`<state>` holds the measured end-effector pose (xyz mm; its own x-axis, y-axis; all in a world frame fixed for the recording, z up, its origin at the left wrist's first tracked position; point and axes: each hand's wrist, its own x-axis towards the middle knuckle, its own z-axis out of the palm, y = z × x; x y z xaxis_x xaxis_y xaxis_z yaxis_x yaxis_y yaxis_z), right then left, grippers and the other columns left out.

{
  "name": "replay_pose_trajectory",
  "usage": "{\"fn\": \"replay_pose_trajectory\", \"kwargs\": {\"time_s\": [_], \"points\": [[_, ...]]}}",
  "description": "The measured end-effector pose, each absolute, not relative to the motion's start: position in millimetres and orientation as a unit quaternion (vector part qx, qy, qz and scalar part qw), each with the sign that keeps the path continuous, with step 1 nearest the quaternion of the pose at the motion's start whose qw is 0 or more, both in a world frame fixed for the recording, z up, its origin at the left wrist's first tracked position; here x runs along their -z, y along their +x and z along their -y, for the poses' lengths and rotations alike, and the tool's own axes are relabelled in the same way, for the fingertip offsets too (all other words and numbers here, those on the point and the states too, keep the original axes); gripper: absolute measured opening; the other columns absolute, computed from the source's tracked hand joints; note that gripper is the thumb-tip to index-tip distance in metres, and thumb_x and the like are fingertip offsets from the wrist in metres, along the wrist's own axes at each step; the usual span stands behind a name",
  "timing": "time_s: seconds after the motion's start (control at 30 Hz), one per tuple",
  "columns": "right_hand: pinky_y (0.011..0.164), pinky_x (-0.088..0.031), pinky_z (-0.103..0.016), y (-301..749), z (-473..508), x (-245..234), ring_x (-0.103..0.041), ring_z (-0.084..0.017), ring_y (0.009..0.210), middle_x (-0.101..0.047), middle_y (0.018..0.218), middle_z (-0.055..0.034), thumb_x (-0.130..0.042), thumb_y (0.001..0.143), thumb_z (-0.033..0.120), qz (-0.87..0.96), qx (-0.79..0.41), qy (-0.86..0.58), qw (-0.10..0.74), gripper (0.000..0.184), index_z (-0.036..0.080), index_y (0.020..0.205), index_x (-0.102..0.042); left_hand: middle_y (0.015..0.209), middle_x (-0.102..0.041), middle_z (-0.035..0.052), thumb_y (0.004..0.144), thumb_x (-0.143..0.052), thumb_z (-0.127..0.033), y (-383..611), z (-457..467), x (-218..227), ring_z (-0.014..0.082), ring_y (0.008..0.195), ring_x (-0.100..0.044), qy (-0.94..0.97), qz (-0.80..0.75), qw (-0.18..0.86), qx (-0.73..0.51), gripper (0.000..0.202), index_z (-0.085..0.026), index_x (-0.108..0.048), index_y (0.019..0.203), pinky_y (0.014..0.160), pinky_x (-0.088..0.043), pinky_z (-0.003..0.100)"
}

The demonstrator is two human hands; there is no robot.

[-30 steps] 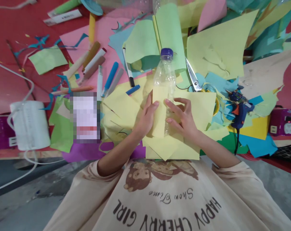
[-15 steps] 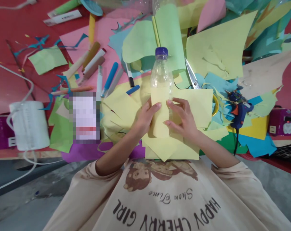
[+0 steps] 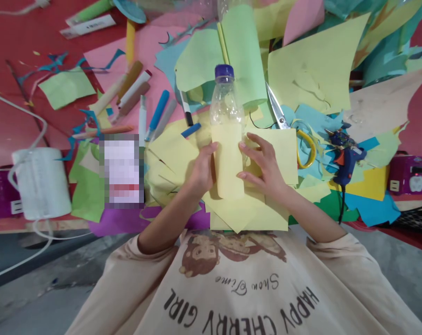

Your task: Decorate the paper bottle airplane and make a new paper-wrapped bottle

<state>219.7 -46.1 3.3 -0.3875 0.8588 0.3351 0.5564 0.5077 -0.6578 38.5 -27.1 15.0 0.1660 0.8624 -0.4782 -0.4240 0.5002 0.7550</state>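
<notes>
A clear plastic bottle [image 3: 227, 104] with a purple cap [image 3: 224, 73] lies in front of me, cap pointing away. Pale yellow paper [image 3: 228, 163] covers its lower body, and more of a yellow sheet [image 3: 283, 156] extends to the right under my right hand. My left hand [image 3: 204, 167] grips the bottle's left side, thumb at the paper's edge and the other fingers hidden beneath. On the right side, my right hand [image 3: 263, 163] holds the papered bottle with thumb and fingertips against it.
Scissors [image 3: 282, 122] with yellow handles lie right of the bottle, and a blue glue gun [image 3: 349, 165] farther right. Several markers [image 3: 157, 115] are at the left, near a pixelated rectangle [image 3: 123, 170]. A white power adapter [image 3: 41, 184] sits far left. Coloured paper scraps cover the table.
The bottle has shifted slightly left. The yellow sheet's right edge has drawn left, uncovering more of the scissors' handles. My left thumb has slid from the bottle's front to its left edge.
</notes>
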Motion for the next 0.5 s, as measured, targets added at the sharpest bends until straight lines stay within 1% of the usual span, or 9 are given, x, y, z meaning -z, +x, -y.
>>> {"fn": "replay_pose_trajectory", "kwargs": {"time_s": [0.07, 0.1, 0.17, 0.2, 0.3, 0.37, 0.5], "points": [[0.116, -0.042, -0.054, 222, 45, -3, -0.037, -0.030, 0.149, -0.037, 0.161, -0.0084, -0.041, 0.097, 0.065, 0.807, -0.211, -0.448, 0.323, 0.063, 0.035, 0.152, -0.040, 0.107, -0.077, 0.0046, 0.073, -0.066, -0.055, 35, 27, -14, 0.0351, 0.129, -0.061, 0.235, -0.466, 0.734, -0.435, 0.043, -0.022, -0.067, 0.101, 0.100, -0.059, 0.043], [0.119, -0.038, -0.055, 223, 44, -3, -0.034, -0.029, 0.151, -0.036, 0.163, -0.0071, -0.040, 0.098, 0.065, 0.811, -0.202, -0.444, 0.324, 0.063, 0.035, 0.153, -0.039, 0.106, -0.077, 0.0051, 0.074, -0.068, -0.054, 34, 27, -13, 0.0347, 0.127, -0.062, 0.237, -0.463, 0.737, -0.432, 0.043, -0.021, -0.067, 0.101, 0.101, -0.059, 0.043], [0.123, -0.033, -0.055, 224, 43, -2, -0.030, -0.028, 0.154, -0.038, 0.163, -0.0057, -0.040, 0.099, 0.062, 0.821, -0.192, -0.427, 0.325, 0.062, 0.034, 0.155, -0.037, 0.106, -0.077, 0.0063, 0.074, -0.072, -0.056, 30, 28, -12, 0.0343, 0.125, -0.064, 0.242, -0.458, 0.741, -0.428, 0.048, -0.019, -0.068, 0.104, 0.103, -0.058, 0.043], [0.123, -0.032, -0.054, 225, 42, -2, -0.029, -0.027, 0.155, -0.040, 0.162, -0.0059, -0.040, 0.100, 0.061, 0.827, -0.193, -0.417, 0.323, 0.063, 0.032, 0.155, -0.036, 0.106, -0.077, 0.0067, 0.073, -0.073, -0.057, 29, 28, -11, 0.0345, 0.125, -0.064, 0.243, -0.456, 0.742, -0.427, 0.050, -0.018, -0.068, 0.104, 0.103, -0.057, 0.043], [0.124, -0.032, -0.051, 227, 41, -3, -0.031, -0.025, 0.154, -0.046, 0.159, -0.0073, -0.040, 0.100, 0.060, 0.839, -0.206, -0.402, 0.302, 0.065, 0.027, 0.156, -0.036, 0.107, -0.077, 0.0079, 0.071, -0.074, -0.058, 28, 28, -7, 0.0356, 0.125, -0.064, 0.241, -0.456, 0.744, -0.425, 0.054, -0.018, -0.067, 0.106, 0.105, -0.057, 0.044], [0.125, -0.031, -0.050, 227, 42, -5, -0.033, -0.024, 0.153, -0.048, 0.158, -0.0074, -0.039, 0.100, 0.061, 0.842, -0.206, -0.409, 0.286, 0.066, 0.025, 0.155, -0.037, 0.109, -0.077, 0.0090, 0.069, -0.075, -0.061, 29, 27, -4, 0.0369, 0.125, -0.064, 0.241, -0.461, 0.739, -0.427, 0.059, -0.018, -0.066, 0.109, 0.104, -0.057, 0.046], [0.127, -0.027, -0.051, 226, 42, -11, -0.035, -0.023, 0.153, -0.047, 0.159, -0.0071, -0.036, 0.101, 0.061, 0.842, -0.207, -0.420, 0.267, 0.066, 0.025, 0.156, -0.035, 0.111, -0.077, 0.0103, 0.065, -0.077, -0.067, 27, 26, 0, 0.0384, 0.124, -0.065, 0.266, -0.454, 0.734, -0.429, 0.070, -0.019, -0.064, 0.114, 0.104, -0.057, 0.048]]}}
